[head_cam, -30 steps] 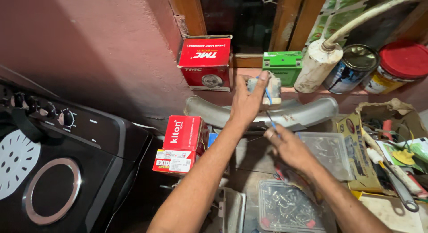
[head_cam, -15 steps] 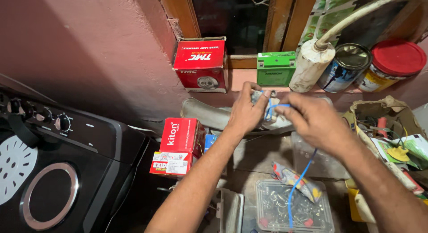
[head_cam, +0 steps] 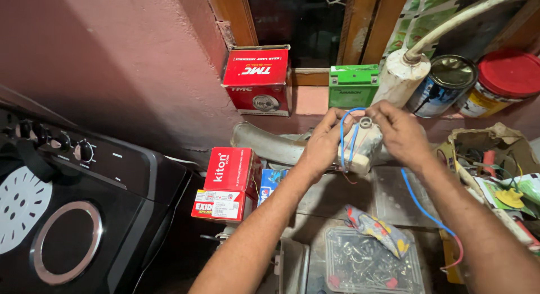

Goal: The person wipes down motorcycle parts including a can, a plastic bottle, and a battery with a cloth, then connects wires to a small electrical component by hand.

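My left hand (head_cam: pixel 320 145) grips a small dirty-white plastic tank (head_cam: pixel 363 145) with a round neck on top, held up in front of the wall. My right hand (head_cam: pixel 399 131) pinches a blue wire (head_cam: pixel 344 131) at the tank's top. The wire loops over the tank's left side, and another length of it trails down under my right forearm to a red end near the lower right. Both hands meet at the tank, just below a green box (head_cam: pixel 353 86) on the sill.
A red carton (head_cam: pixel 256 79) stands on the ledge, with paint tins (head_cam: pixel 441 86) and a red-lidded tub (head_cam: pixel 506 80) to the right. Red boxes (head_cam: pixel 230 176) are stacked below. A black washing machine (head_cam: pixel 73 215) fills the left. A clear tray of small parts (head_cam: pixel 368 266) lies below my hands.
My right hand rose from the cluttered bench to the tank, bringing the blue wire with it. The wire now loops over the tank's top; my left hand kept its grip.
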